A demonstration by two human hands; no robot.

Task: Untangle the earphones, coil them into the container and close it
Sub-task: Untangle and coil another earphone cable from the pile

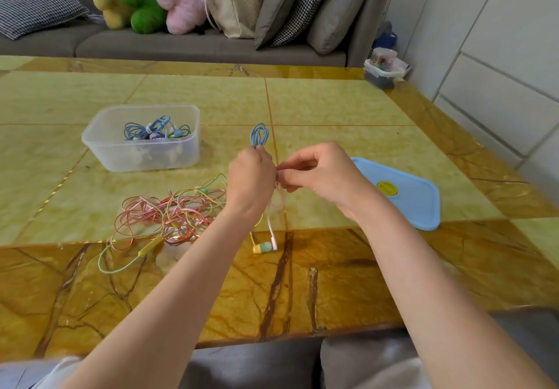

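A blue coil (259,135) is gripped by the left hand (249,173); its white tie (279,198) is pinched by the right hand (314,170); the container (99,143) lies toward the surface's left edge, nearer the left hand.

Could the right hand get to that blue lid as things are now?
Probably yes. The blue lid lies flat on the table just beside the right hand, with nothing between them. But that hand is pinching the white strip, so it would have to let go first.

Bare yellow marbled bench (332,107) lies open ahead of me. To my left, the clear plastic container (141,137) and a tangled heap of pink and yellow earphone cords (169,213) block the way; the pale blue flat lid (405,195) lies right.
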